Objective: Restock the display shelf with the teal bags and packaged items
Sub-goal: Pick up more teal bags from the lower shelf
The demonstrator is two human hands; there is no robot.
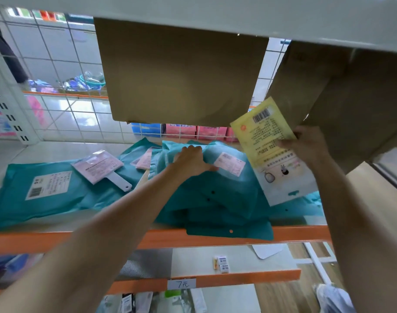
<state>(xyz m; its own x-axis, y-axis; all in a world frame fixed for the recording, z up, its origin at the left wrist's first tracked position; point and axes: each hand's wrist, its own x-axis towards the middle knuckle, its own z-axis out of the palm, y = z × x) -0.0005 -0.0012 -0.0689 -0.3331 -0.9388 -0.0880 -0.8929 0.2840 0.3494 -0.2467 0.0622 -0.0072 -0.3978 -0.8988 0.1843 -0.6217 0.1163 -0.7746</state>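
Left hand: Your left hand [190,161] reaches in over the front rail and sits on the pile of teal bags [215,199]. Its fingers curl over the top bag's far fold, apparently to steady the heap.
Right hand: Your right hand [306,143] pinches the yellow packet [267,143] by its far right edge. The packet is tilted, barcode side up, above the right of the pile, probably held clear until a spot opens.
Pile: It lies centre-right on the display shelf [35,240]. One near corner hangs over the orange rail, so the stack looks loose and may slide.
Flat teal bag: The flat teal bag [46,188] lies label up on the left. A pink-labelled packet [100,166] rests across its far right corner.
Overhead: A cardboard box [181,73] hangs low under the upper shelf, just beside the raised packet, leaving you little headroom.
Stage: Restocking looks partly done, as the yellow packet is not yet set down.
Next: You likely need to square the pile farther in before placing the packet.
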